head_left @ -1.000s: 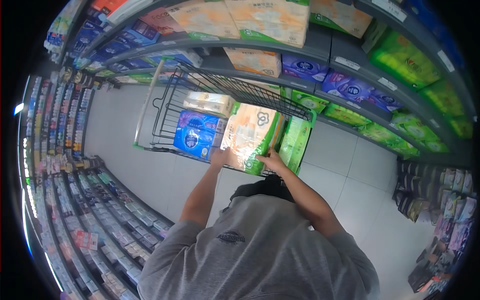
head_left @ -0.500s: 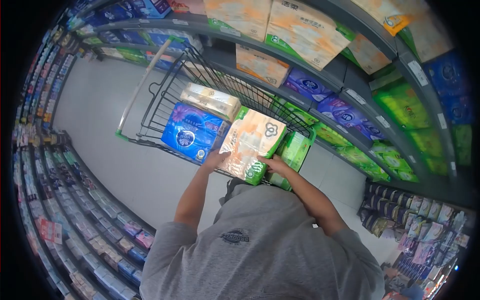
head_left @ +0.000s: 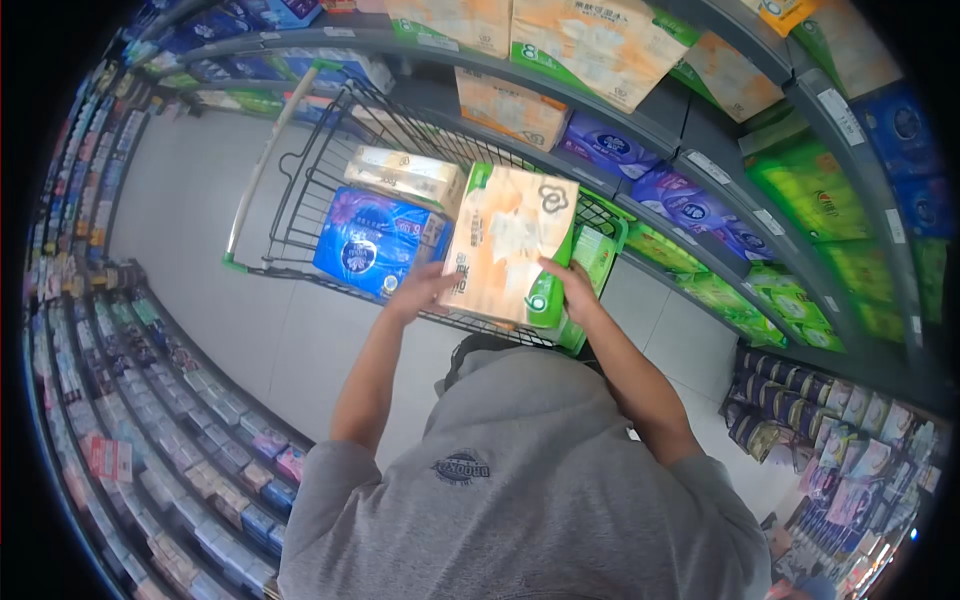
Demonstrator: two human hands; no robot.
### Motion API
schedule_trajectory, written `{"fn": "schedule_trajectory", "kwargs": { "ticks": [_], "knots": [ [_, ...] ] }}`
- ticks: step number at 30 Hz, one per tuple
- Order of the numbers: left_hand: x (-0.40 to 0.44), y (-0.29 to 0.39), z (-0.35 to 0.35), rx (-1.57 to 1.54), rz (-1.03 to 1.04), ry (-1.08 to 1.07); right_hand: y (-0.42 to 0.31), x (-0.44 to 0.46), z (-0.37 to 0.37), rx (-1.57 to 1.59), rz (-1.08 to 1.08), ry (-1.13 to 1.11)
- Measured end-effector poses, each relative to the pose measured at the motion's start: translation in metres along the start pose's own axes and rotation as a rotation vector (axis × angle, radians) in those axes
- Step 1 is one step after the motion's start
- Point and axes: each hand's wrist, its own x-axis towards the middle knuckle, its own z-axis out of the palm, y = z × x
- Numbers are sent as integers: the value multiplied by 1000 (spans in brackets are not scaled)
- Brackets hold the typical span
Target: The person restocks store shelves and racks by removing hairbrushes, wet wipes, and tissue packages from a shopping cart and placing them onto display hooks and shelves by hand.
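Observation:
Between my two hands is a peach-and-green tissue pack, held over the shopping cart. My left hand grips its left side near the lower corner. On the opposite side, my right hand is closed on the green end, thumb on top. Fingers under the pack are hidden. Left of it in the cart lies a blue tissue pack, with a cream tissue pack behind that. A green pack shows partly to the right, beyond my right hand.
Shelves of tissue packs run along the far side and right, close to the cart. A long shelf of small packages curves along the left. Hanging packages fill a rack at lower right. Grey floor lies left of the cart.
Both hands have raised the peach-and-green pack and turned it a little, so it sits straighter and farther from my body. The view has shifted slightly. The other packs stay in the cart.

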Motion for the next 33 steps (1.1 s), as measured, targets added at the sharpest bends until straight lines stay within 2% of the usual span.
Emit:
{"fn": "schedule_trajectory", "kwargs": {
  "ticks": [3,5,6,8,11,15,17,21,23,25,26,27,29,30,32,33],
  "knots": [
    [-8,10,1,-123,76,-23,-35,-15,-10,23,-53,-26],
    [-9,22,16,-146,277,-24,-70,-32,-8,9,-103,-46],
    [-12,30,28,-146,290,-8,-86,-40,-8,2,-156,-46],
    [-17,54,55,-340,346,37,-114,-48,-14,10,-222,-127],
    [-20,92,99,-334,455,65,-149,-59,-35,-14,-306,-187],
    [-32,130,147,-284,620,64,-203,-93,-64,-278,-646,-233],
    [-44,153,175,-213,772,97,-235,-111,-82,-312,-839,-355],
    [-66,205,221,-107,861,65,-298,-150,-117,-412,-991,-381],
    [-76,233,242,-48,907,54,-326,-173,-131,-541,-1036,-323],
    [-86,264,263,245,989,69,-350,-189,-147,-523,-1096,-321],
    [-88,278,271,436,1099,131,-363,-199,-153,-507,-1180,-313],
    [-91,293,281,443,1121,130,-376,-210,-161,-494,-1266,-307],
    [-101,335,303,640,936,74,-413,-233,-176,-607,-1389,-325],
    [-108,360,315,707,846,5,-429,-248,-182,-858,-1476,-219],
    [-92,393,329,1207,909,334,-448,-243,-219,-867,-1501,-137],
    [-74,407,323,1162,1126,327,-456,-236,-233,-750,-1479,-152]
  ]
}}
